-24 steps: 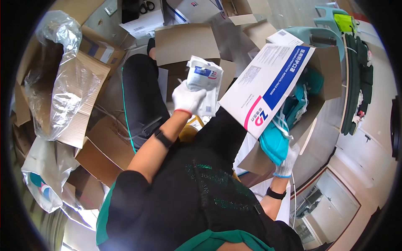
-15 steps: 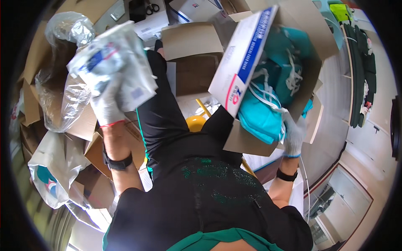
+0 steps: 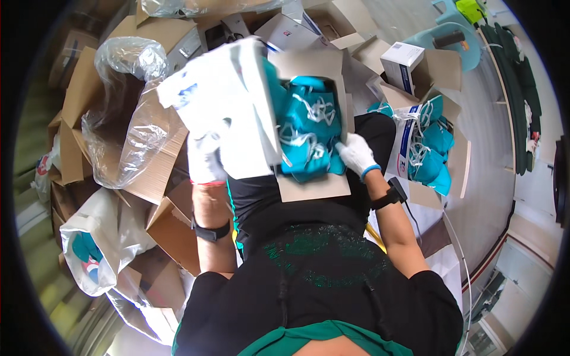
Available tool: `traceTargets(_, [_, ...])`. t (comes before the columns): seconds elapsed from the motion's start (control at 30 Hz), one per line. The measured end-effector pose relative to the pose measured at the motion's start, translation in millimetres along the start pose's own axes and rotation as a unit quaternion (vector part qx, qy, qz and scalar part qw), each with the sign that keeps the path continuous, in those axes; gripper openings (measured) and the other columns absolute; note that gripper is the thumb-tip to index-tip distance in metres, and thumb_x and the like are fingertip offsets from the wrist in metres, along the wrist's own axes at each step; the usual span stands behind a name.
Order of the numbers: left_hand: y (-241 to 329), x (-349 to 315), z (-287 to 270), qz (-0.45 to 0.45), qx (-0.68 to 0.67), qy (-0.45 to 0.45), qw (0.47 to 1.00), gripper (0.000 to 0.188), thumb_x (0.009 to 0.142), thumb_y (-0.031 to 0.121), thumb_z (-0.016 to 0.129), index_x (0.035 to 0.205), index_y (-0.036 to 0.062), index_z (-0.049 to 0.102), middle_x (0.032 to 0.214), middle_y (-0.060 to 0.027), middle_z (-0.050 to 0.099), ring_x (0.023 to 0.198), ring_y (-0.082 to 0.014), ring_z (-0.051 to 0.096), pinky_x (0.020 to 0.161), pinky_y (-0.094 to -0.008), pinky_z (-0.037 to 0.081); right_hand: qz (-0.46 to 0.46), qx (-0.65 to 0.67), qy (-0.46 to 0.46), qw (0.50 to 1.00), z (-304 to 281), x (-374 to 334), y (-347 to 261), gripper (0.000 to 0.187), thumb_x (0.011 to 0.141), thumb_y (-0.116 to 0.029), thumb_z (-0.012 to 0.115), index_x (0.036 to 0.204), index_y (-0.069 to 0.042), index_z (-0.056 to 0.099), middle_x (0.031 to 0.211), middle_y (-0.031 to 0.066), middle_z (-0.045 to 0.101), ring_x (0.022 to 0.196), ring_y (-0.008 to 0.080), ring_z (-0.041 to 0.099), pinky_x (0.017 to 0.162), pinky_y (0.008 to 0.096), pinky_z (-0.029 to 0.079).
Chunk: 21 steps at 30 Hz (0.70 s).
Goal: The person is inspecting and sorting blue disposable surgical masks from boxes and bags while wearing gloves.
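Observation:
A cardboard box (image 3: pixel 314 188) of teal face masks (image 3: pixel 309 113) with white straps rests tilted over my lap. My right hand (image 3: pixel 358 155), in a white glove, grips the box's right edge with its fingertips beside the masks. My left hand (image 3: pixel 205 159), also gloved, is closed at the left of the box, against a blurred white packet (image 3: pixel 184 89) with blue print. A broad white panel (image 3: pixel 246 113) lies between that hand and the masks. Its overlap with the packet is blurred, and some of my left fingers are hidden.
At the right stands another open box (image 3: pixel 401 139) of teal masks. A small white carton (image 3: pixel 404 62) stands behind it. On the left are an open carton with clear plastic lining (image 3: pixel 145 136) and a white bag (image 3: pixel 98 249) with teal contents. A light-blue chair (image 3: pixel 460 41) is at far right.
The mask box has come from the right to the middle of my lap, its opening turned toward me. My left hand has moved rightward to the box with the packet. The right-hand mask box is now uncovered.

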<state>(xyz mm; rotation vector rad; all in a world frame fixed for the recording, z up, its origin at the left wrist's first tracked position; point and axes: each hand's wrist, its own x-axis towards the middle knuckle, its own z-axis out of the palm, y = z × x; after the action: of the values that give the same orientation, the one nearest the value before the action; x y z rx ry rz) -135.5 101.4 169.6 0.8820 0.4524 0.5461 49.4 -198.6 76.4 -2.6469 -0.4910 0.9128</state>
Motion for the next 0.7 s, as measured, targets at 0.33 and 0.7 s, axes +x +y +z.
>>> traceTargets(0.33, [-93.6,5.4,24.2,-0.257,-0.238,-0.14,0.926,0.046,0.094,0.018,0.066,0.134,-0.0014,0.056,0.117,-0.0164,0.07,0.1,-0.0278,0.071,0.088,-0.0391,0.06,-0.18,0.401,0.134,0.888,-84.4,-71.0,-37.4,0.081,0.091,-0.055,0.068,0.146,0.001,0.045,0.13,0.0226,0.062,0.115,0.0289,0.065,0.094,0.0372,0.054])
traceTargets(0.7, [-107.4,-11.0,-10.8,-0.357,-0.359,-0.185,0.842,0.046,0.1,0.008,0.054,0.144,-0.0014,0.046,0.134,-0.0201,0.061,0.115,-0.0326,0.066,0.097,-0.0436,0.057,-0.175,0.692,0.045,0.699,-93.2,-75.3,-76.2,0.033,0.093,0.0,0.058,0.125,0.007,0.058,0.113,0.0107,0.068,0.1,0.0158,0.065,0.094,0.0297,0.054])
